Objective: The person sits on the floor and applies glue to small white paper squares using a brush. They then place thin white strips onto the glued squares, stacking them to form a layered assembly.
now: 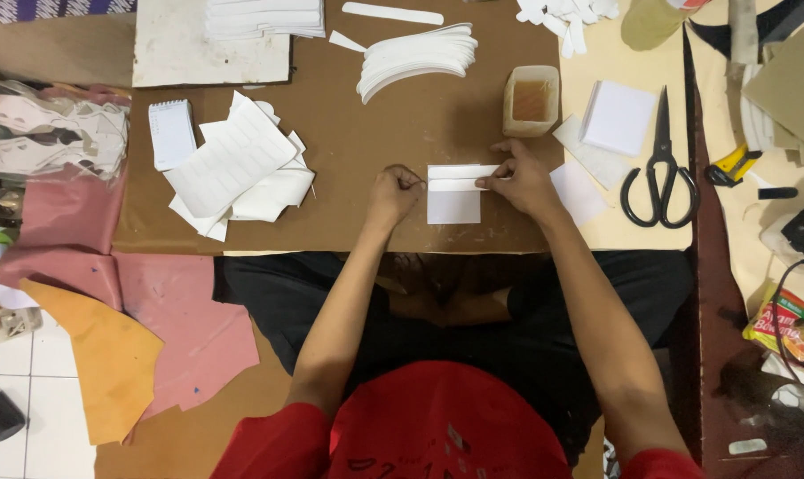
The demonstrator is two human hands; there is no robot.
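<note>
A small white folded paper piece (453, 200) lies on the brown cardboard work surface (375, 142) in front of me. My left hand (395, 192) is closed in a fist at the piece's left edge, pinching its upper strip. My right hand (522, 180) pinches the right end of the same upper strip with thumb and fingers. Both forearms reach up from my lap. The lower part of the piece lies flat between the hands.
A plastic glue tub (532, 99) stands just above my right hand. Black scissors (660, 168) lie to the right beside a white paper pad (618, 117). Cut white pieces (239, 168) and a curved stack (417, 58) lie on the left and top. Pink and tan leather scraps (118, 328) lie lower left.
</note>
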